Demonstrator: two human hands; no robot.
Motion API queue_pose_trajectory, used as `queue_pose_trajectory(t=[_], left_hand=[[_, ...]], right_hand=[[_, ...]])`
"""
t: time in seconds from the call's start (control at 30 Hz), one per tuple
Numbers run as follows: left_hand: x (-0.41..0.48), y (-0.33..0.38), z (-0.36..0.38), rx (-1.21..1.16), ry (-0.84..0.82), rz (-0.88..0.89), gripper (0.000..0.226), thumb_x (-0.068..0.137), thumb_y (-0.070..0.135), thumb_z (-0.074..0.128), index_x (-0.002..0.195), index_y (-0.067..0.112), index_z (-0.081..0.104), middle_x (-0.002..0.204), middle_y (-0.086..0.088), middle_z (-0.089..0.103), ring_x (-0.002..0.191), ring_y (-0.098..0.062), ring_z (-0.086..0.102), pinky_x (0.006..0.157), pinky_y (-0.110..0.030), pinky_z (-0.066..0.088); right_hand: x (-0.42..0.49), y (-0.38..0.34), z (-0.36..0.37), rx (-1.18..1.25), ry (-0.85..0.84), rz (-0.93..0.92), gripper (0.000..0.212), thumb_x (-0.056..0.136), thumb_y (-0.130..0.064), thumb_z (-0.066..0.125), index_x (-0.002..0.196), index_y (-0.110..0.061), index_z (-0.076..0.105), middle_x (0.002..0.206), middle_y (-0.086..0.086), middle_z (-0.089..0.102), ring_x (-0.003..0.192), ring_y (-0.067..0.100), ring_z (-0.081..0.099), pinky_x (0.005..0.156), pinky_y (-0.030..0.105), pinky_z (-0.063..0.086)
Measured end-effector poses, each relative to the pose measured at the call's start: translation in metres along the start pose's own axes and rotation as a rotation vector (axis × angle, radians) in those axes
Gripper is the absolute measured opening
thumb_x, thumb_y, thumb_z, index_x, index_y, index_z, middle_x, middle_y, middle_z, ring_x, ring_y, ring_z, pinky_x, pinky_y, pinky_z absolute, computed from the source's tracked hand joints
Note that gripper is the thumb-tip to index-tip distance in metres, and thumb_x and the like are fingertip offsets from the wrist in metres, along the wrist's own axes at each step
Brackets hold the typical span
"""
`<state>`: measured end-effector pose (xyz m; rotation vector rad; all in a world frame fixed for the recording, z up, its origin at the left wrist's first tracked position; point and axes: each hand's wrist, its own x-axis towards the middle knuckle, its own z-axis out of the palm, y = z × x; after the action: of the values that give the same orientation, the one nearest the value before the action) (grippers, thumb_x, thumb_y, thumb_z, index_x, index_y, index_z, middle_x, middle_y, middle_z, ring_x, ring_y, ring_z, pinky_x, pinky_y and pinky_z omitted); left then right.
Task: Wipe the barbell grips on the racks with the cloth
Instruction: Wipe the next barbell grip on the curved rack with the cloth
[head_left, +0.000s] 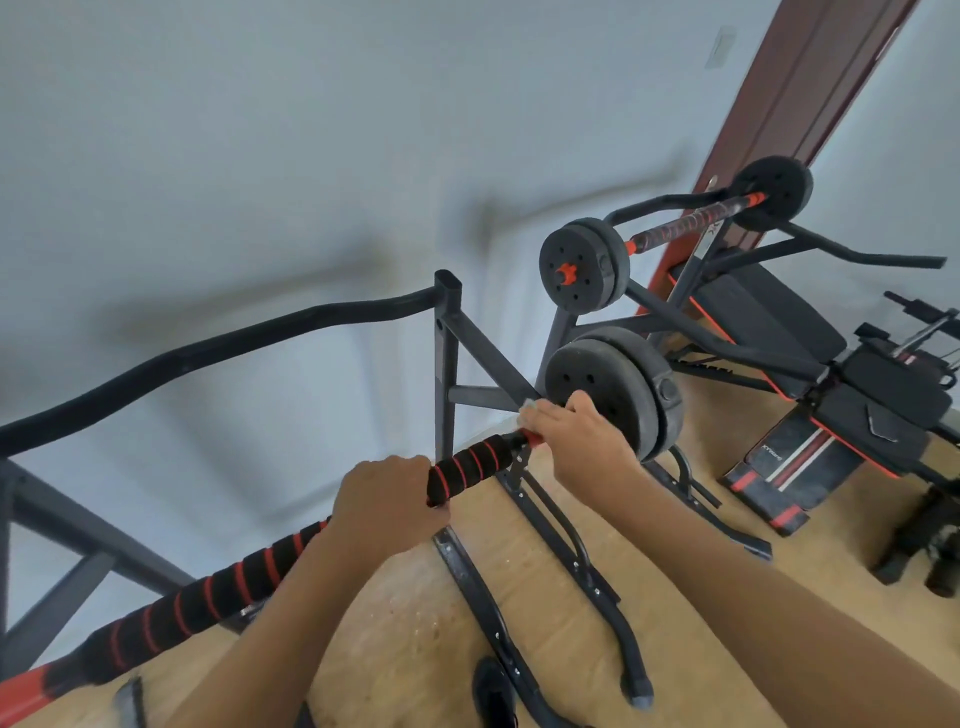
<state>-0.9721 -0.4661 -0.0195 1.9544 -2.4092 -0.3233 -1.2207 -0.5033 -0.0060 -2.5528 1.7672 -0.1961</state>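
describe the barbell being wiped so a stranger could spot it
Find the near rack against the white wall. The barbell lies across it, foam grip ringed in red. Unlike the far barbell, it is held by the left hand and right hand.

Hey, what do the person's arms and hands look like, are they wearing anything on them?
Nothing worn shows. The left hand and right hand are ungloved, the left forearm and right forearm are sleeveless up to the frame edge, and neither wrist carries a watch or band.
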Motion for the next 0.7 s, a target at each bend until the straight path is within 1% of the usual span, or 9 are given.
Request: queue_pose_trajectory(t=[0.1, 0.2, 0.27, 0.33, 0.37, 0.43, 0.5, 0.6, 0.7], left_hand=[[-0.008, 0.000, 0.011, 0.070, 0.063, -0.005, 0.028, 0.097, 0.048, 0.061, 0.101, 0.027, 0.042, 0.075, 0.010, 0.049, 0.067, -0.012, 0.058, 0.065, -0.024, 0.045], [-0.014, 0.007, 0.018, 0.081, 0.139, -0.018, 0.028, 0.097, 0.039, 0.063, 0.101, 0.028, 0.039, 0.072, 0.012, 0.048, 0.062, -0.010, 0.055, 0.062, -0.023, 0.043], [-0.018, 0.011, 0.024, 0.093, 0.174, -0.037, 0.023, 0.096, 0.033, 0.067, 0.104, 0.026, 0.047, 0.072, 0.012, 0.049, 0.057, -0.009, 0.053, 0.059, -0.021, 0.045], [-0.023, 0.015, 0.032, 0.103, 0.198, -0.047, 0.021, 0.090, 0.024, 0.075, 0.099, 0.022, 0.056, 0.067, 0.009, 0.051, 0.051, -0.009, 0.048, 0.053, -0.024, 0.050], [-0.026, 0.015, 0.038, 0.111, 0.233, -0.030, 0.023, 0.084, 0.017, 0.079, 0.093, 0.019, 0.059, 0.064, 0.006, 0.050, 0.048, -0.011, 0.045, 0.049, -0.027, 0.049], [-0.029, 0.014, 0.049, 0.123, 0.323, 0.003, 0.029, 0.072, 0.006, 0.084, 0.088, 0.014, 0.061, 0.064, 0.002, 0.050, 0.049, -0.014, 0.042, 0.046, -0.030, 0.047], [-0.033, 0.016, 0.057, 0.121, 0.360, 0.016, 0.034, 0.069, 0.006, 0.084, 0.096, 0.012, 0.063, 0.073, 0.000, 0.054, 0.058, -0.017, 0.047, 0.053, -0.033, 0.049], [-0.044, 0.022, 0.062, 0.106, 0.353, -0.001, 0.044, 0.075, 0.019, 0.082, 0.115, 0.009, 0.065, 0.094, -0.004, 0.063, 0.077, -0.022, 0.058, 0.072, -0.038, 0.056], [-0.050, 0.025, 0.060, 0.147, 0.316, -0.032, 0.052, 0.083, 0.026, 0.077, 0.128, 0.009, 0.059, 0.107, -0.006, 0.063, 0.090, -0.025, 0.060, 0.085, -0.041, 0.054]], right_hand=[[0.012, 0.012, -0.012, -0.160, -0.046, 0.150, 0.039, 0.100, -0.024, 0.063, 0.136, -0.022, 0.051, 0.131, -0.001, 0.057, 0.117, 0.023, 0.044, 0.094, 0.033, 0.050], [0.004, -0.007, -0.003, -0.112, -0.041, 0.218, 0.044, 0.099, -0.022, 0.064, 0.140, -0.016, 0.048, 0.131, 0.005, 0.055, 0.120, 0.024, 0.048, 0.096, 0.032, 0.051], [-0.005, -0.029, 0.002, 0.043, -0.001, 0.217, 0.031, 0.099, -0.017, 0.060, 0.130, -0.021, 0.054, 0.120, 0.006, 0.056, 0.100, 0.019, 0.056, 0.087, 0.030, 0.054], [-0.014, -0.048, 0.009, 0.176, 0.008, 0.176, 0.027, 0.096, -0.008, 0.058, 0.119, -0.022, 0.056, 0.102, 0.001, 0.050, 0.079, 0.015, 0.050, 0.074, 0.029, 0.050], [-0.018, -0.052, 0.012, 0.179, -0.005, 0.126, 0.031, 0.094, -0.005, 0.057, 0.120, -0.022, 0.055, 0.100, -0.002, 0.049, 0.080, 0.016, 0.045, 0.074, 0.030, 0.050], [-0.021, -0.038, 0.008, 0.112, -0.035, 0.018, 0.041, 0.093, -0.004, 0.057, 0.129, -0.025, 0.053, 0.111, -0.008, 0.056, 0.092, 0.015, 0.041, 0.078, 0.034, 0.053], [-0.018, -0.009, -0.007, 0.008, -0.100, 0.054, 0.045, 0.095, -0.007, 0.059, 0.134, -0.027, 0.050, 0.124, -0.011, 0.057, 0.103, 0.016, 0.046, 0.079, 0.035, 0.054], [-0.007, 0.017, -0.022, -0.221, -0.173, 0.154, 0.037, 0.097, -0.018, 0.062, 0.133, -0.023, 0.052, 0.126, -0.002, 0.060, 0.113, 0.021, 0.055, 0.086, 0.036, 0.057], [-0.009, -0.001, -0.014, -0.160, -0.126, 0.175, 0.033, 0.096, -0.016, 0.066, 0.127, -0.018, 0.056, 0.113, 0.000, 0.061, 0.101, 0.018, 0.056, 0.087, 0.032, 0.057]])
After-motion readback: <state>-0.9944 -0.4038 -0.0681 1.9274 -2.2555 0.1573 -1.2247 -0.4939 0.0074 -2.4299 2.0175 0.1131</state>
